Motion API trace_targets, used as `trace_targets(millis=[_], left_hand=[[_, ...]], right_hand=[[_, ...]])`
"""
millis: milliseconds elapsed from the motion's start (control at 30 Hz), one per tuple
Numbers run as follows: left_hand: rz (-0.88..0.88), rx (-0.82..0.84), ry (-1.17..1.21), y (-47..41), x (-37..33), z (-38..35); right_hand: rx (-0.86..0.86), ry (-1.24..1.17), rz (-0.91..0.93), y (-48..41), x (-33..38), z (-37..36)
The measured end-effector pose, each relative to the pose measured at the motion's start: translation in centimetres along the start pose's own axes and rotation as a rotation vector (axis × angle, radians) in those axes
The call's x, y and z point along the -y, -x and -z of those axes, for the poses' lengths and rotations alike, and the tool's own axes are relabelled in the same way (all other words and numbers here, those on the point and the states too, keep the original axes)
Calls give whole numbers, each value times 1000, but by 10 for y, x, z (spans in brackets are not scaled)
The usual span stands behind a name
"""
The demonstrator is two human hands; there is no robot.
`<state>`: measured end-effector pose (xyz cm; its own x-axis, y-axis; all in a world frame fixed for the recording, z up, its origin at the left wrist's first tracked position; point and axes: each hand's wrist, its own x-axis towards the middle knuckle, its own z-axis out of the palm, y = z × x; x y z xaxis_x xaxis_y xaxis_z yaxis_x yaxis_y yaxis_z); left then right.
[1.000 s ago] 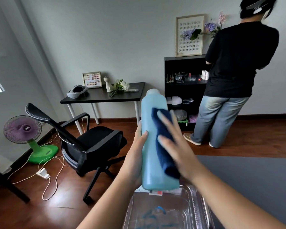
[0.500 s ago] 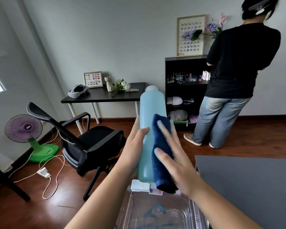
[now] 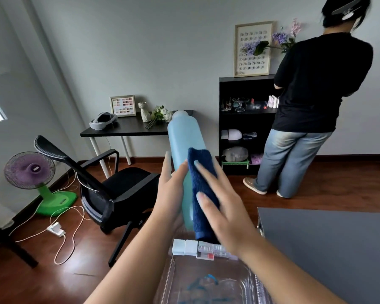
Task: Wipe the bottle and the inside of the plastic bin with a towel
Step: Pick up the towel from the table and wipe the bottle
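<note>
The tall light-blue translucent plastic bottle (image 3: 185, 141) is held up in the air, tilted slightly, above the clear plastic bin (image 3: 206, 281) at the bottom of the view. The left hand (image 3: 170, 189) grips the bottle's left side with its fingers wrapped around it. The right hand (image 3: 223, 207) lies flat, fingers spread, pressing a folded dark-blue terry towel (image 3: 201, 183) against the bottle's front. Small white boxes (image 3: 191, 247) sit at the bin's far edge, beside a grey table (image 3: 327, 249).
</note>
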<state>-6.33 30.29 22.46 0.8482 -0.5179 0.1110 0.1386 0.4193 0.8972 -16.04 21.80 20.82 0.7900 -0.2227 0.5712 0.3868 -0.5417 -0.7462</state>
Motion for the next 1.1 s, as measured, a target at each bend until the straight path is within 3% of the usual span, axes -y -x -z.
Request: trace_targets(millis=[67,167,233,333,400,467,567,667,733,833,867,967,1067,1100], left_hand=[[18,-1,-6,0,3,-1],[26,97,71,2,9,-9],[105,96,150,4,10,-12],[190,77,190,4,9,-14],[173,56,177,4,7,-14],[147,29,141,2,1,-16],[118,70,200,1,-7,-21],[117,142,315,4,-11,-25],[90,149,341,5,-9,-25],[-9,148,262,6,-6,-26],[-19,152,238,7,-6,-26],[28,176,179,4,-14,-19],[128,191,84,1,-23,-17],[135,175,70,3,-23,-18]], right_hand=[[-145,104,61,10,-4,-7],[-309,66,159,9,-10,-5],[-393,-105,157,10,-16,-6],[-467,-594,-45,9,-13,-8],[-461,-651,-70,5,-10,-8],[-436,-455,51,-3,-4,-3],[-346,133,385,-17,3,9],[-354,304,456,-25,5,13],[-412,144,371,-19,3,6],[-580,-513,74,-10,9,-7],[-605,-632,23,-10,9,-7],[-439,-593,81,-17,11,6],[-148,-72,262,-25,10,28],[-60,-1,270,-27,8,32]])
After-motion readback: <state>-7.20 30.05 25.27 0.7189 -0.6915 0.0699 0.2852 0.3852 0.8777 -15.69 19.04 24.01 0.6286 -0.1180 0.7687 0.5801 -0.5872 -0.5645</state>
